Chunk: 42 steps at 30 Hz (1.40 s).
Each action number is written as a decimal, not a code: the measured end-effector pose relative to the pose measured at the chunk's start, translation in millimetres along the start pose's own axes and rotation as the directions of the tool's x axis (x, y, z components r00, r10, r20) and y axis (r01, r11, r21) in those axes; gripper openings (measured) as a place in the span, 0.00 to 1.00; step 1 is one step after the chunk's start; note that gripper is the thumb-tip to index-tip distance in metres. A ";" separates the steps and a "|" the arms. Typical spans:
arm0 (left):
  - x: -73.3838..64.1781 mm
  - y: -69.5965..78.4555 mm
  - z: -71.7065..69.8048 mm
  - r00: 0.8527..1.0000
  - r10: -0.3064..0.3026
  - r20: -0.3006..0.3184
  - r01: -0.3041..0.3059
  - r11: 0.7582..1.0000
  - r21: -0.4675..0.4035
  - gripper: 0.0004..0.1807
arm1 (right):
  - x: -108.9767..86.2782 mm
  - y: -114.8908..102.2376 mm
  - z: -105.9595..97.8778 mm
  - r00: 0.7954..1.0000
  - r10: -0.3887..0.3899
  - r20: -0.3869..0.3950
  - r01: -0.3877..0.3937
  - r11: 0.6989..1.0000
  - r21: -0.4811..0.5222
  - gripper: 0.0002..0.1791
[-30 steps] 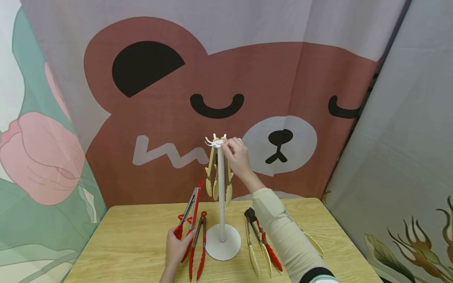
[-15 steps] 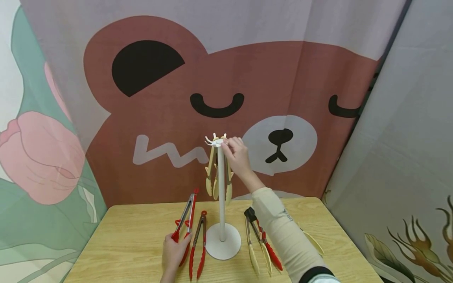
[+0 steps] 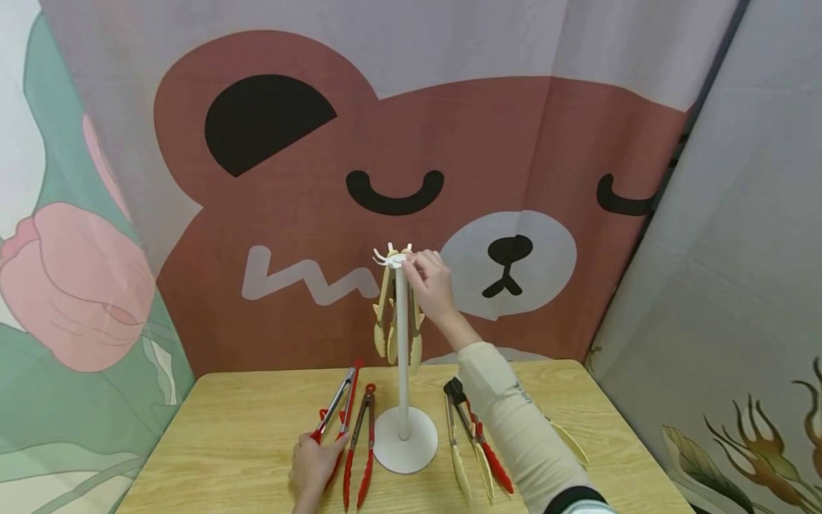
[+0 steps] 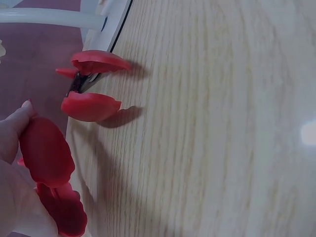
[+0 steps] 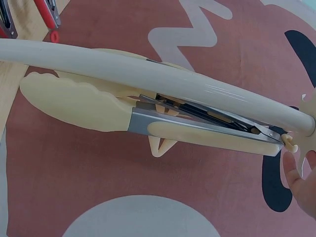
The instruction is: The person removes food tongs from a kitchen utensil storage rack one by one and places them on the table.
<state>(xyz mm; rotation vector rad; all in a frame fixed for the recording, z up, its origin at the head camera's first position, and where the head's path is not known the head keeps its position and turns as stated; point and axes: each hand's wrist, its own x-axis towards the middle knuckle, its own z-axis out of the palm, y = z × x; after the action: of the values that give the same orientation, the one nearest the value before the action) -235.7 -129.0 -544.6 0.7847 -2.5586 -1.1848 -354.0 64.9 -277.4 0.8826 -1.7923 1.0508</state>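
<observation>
A: What is the left hand gripping?
B: Red tongs, left of the white stand; the right hand is pinching the stand's top, beside hanging cream tongs.

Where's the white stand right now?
Head view: the stand is mid-table, the right hand at its top, a pair of red tongs just left of its base.

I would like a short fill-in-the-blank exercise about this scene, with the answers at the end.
The left hand holds tongs whose tips are coloured ____.
The right hand is at the ____ of the white stand, not its base.
In the head view, the black-ended tongs lie on the base's ____-hand side.
The curtain shows a cartoon ____.

Missing words: red; top; right; bear.
</observation>
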 end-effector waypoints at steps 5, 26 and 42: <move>-0.8 -1.3 2.1 1.000 -0.020 -0.016 0.021 1.000 0.023 0.46 | -0.2 -0.4 -1.2 1.000 0.000 0.004 0.000 1.000 0.003 0.11; -3.6 -5.2 6.1 0.997 -0.049 -0.058 0.057 0.988 0.142 0.46 | -0.3 -0.3 -0.6 1.000 -0.007 0.003 0.007 1.000 0.010 0.11; -2.4 -2.0 9.2 0.997 -0.075 0.004 0.074 0.987 0.141 0.44 | -1.3 1.3 -0.7 1.000 0.011 0.012 -0.012 1.000 0.018 0.10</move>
<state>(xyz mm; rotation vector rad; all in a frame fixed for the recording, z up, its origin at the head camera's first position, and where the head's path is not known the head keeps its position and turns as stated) -236.6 -122.8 -552.1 0.9147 -2.6656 -1.0393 -354.4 66.2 -278.8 0.8923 -1.8028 1.0724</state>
